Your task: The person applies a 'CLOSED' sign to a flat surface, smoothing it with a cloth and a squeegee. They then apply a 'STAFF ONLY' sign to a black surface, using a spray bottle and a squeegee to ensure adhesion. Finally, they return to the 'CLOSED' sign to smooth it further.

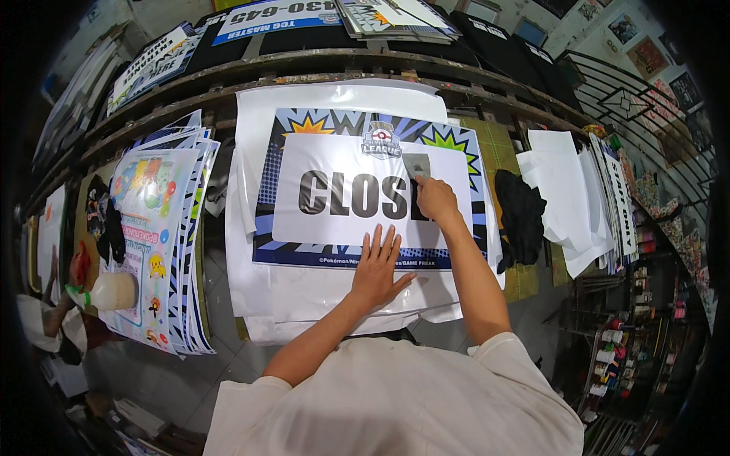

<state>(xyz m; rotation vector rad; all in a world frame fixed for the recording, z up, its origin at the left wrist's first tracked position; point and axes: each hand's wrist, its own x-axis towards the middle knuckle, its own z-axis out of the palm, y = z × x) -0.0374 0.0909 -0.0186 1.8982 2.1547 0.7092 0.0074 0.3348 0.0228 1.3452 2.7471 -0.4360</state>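
A printed sign (342, 220) with a white centre panel, bold black letters and a blue patterned border lies flat on white sheets in front of me. My left hand (374, 262) rests palm down across its lower edge, fingers spread. Near the right end of the lettering, my right hand (437, 200) is closed on a small flat grey scraper (417, 163), which lies against the panel. The hand covers part of the last letters. A badge-shaped emblem (381, 141) sits at the top of the panel.
Under the sign, white sheets (251, 285) spread past its edges. Printed boards (163, 228) are stacked at left beside a pale bottle (114, 291). A black cloth (519, 216) and loose white paper (566, 197) lie at right. A wooden rail (334, 64) runs behind.
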